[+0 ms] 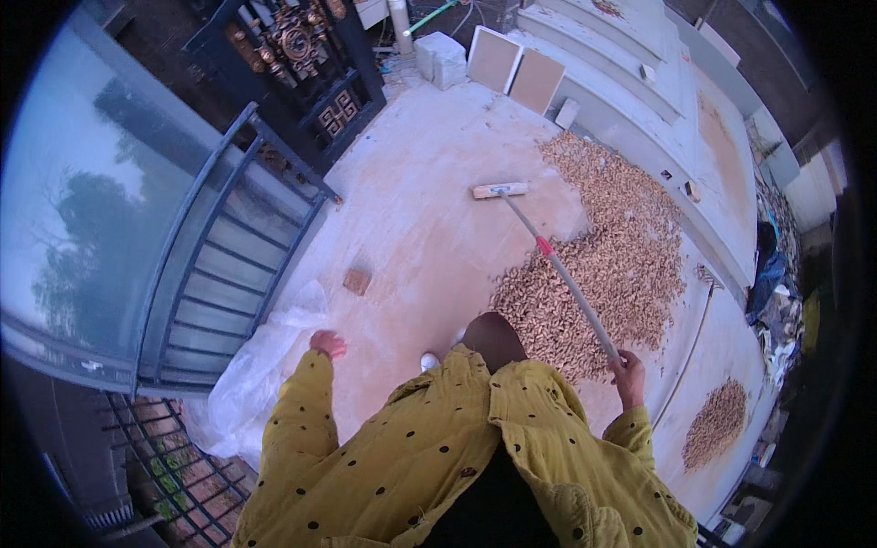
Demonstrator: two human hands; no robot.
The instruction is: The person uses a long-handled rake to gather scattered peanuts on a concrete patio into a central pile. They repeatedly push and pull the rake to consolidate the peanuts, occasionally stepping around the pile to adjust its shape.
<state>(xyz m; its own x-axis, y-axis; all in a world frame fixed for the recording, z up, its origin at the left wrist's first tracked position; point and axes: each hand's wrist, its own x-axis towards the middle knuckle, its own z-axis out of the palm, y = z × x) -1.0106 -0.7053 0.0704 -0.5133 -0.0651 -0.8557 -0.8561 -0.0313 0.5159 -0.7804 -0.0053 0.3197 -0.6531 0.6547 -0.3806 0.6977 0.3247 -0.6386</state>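
Note:
My right hand [627, 378] is closed around the end of a long grey pole with a red collar. At the pole's far end a broom head [500, 190] lies on the pale concrete floor. The pole [574, 291] crosses above a wide spread of unshelled peanuts [616, 233]. My left hand [328, 344] hangs away from the pole with nothing in it, near clear plastic sheeting [243, 390]; its fingers are blurred. A brown block [357, 281] rests on the floor ahead of that hand.
Stone steps [616, 75] border the right, with two tiles [536, 81] and a white block [440, 60] at the back. A metal railing [229, 253] and dark gate [329, 103] stand left. A long-handled rake [708, 277] and a smaller peanut pile [716, 425] lie right.

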